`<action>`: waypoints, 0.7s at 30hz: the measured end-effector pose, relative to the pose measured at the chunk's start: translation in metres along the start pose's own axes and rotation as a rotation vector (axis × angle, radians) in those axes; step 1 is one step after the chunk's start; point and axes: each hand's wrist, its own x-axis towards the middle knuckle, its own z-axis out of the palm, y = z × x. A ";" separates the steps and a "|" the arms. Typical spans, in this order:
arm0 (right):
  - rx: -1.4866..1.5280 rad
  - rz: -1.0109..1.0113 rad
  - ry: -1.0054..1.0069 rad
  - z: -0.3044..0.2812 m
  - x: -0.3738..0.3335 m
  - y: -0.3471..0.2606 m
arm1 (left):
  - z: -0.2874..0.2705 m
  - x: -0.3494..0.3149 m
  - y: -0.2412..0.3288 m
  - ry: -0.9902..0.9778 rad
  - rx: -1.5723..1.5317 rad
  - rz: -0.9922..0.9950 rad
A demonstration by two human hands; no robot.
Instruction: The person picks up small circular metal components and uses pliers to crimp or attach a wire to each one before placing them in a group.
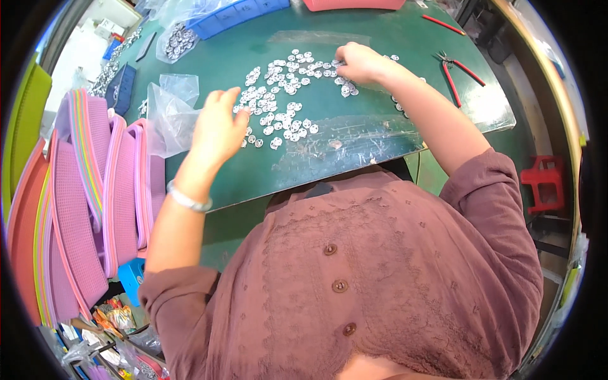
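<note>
Many small round silver metal pieces (288, 82) with cut-out patterns lie scattered over the green tabletop (247, 183). My left hand (220, 126) hovers at the left edge of the scatter, palm down. Its fingers and thumb are apart, and nothing shows in them. Toward the far right of the scatter, my right hand (364, 65) reaches down among the pieces. Its fingers are bent together, and whatever lies between the fingertips is hidden. Some pieces show beside and below that hand.
Red-handled cutters (453, 69) lie open at the right. Clear plastic bags (172, 114) lie left of my left hand. A blue bin (237, 18) stands at the back, beside a bag of metal pieces (180, 41). Purple mesh pouches (73, 215) crowd the left; a red stool (543, 183) stands right.
</note>
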 end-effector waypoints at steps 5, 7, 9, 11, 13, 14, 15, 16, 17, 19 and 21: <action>0.151 -0.188 -0.068 0.013 -0.011 -0.022 | 0.050 0.011 -0.017 -0.195 0.083 -0.240; 0.272 -0.265 -0.058 0.016 -0.025 -0.028 | 0.053 0.007 -0.006 -0.089 -0.129 -0.099; 0.350 -0.343 -0.042 0.018 -0.033 -0.026 | 0.056 0.000 0.008 -0.043 -0.172 0.019; 0.442 -0.436 0.031 0.020 -0.038 -0.022 | 0.055 -0.003 0.021 -0.067 -0.311 0.089; 0.374 -0.442 0.007 0.018 -0.043 -0.019 | 0.053 -0.008 0.031 -0.101 -0.440 0.100; 0.305 -0.448 0.001 0.017 -0.046 -0.018 | 0.052 -0.009 0.033 -0.115 -0.495 0.128; 0.294 -0.472 -0.004 0.017 -0.050 -0.019 | 0.054 -0.011 0.033 -0.121 -0.501 0.125; 0.295 -0.466 -0.011 0.018 -0.053 -0.021 | 0.056 -0.012 0.034 -0.077 -0.537 0.154; 0.254 -0.464 -0.014 0.017 -0.054 -0.026 | 0.055 -0.013 0.034 -0.033 -0.570 0.184; 0.203 -0.445 0.009 0.023 -0.056 -0.029 | 0.053 -0.015 0.035 -0.039 -0.614 0.112; 0.204 -0.424 0.012 0.023 -0.054 -0.032 | 0.051 -0.014 0.036 -0.012 -0.700 -0.004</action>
